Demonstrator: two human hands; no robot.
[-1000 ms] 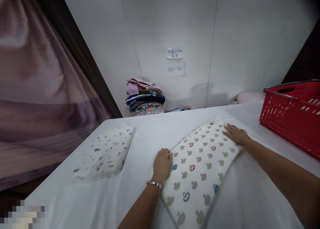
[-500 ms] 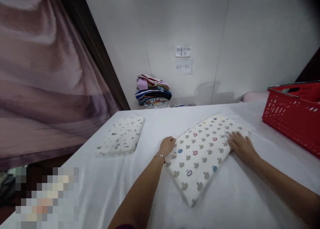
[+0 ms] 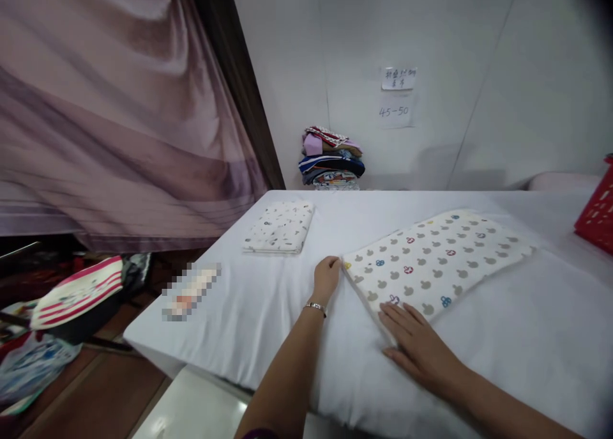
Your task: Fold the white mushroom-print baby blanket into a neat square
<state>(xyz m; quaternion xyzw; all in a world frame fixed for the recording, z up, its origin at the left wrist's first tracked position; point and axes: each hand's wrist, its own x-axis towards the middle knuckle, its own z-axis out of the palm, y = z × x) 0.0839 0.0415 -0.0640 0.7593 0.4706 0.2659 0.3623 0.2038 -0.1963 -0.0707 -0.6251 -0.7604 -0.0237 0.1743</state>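
1 slim silver-coloured bracelet [image 3: 315, 308] on left wrist [image 3: 320, 297], dark purple sleeve edge [image 3: 260, 434], 2 bare forearms [image 3: 287, 369]

White cloth [image 3: 433, 260]; apparently mushroom-printed, mostly grey

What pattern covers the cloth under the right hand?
White cloth, grey and coloured mushroom-like shapes; best in the head view.

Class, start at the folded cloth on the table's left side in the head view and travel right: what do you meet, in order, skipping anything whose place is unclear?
Folded cloth → left hand → cloth with grey shapes → red basket.
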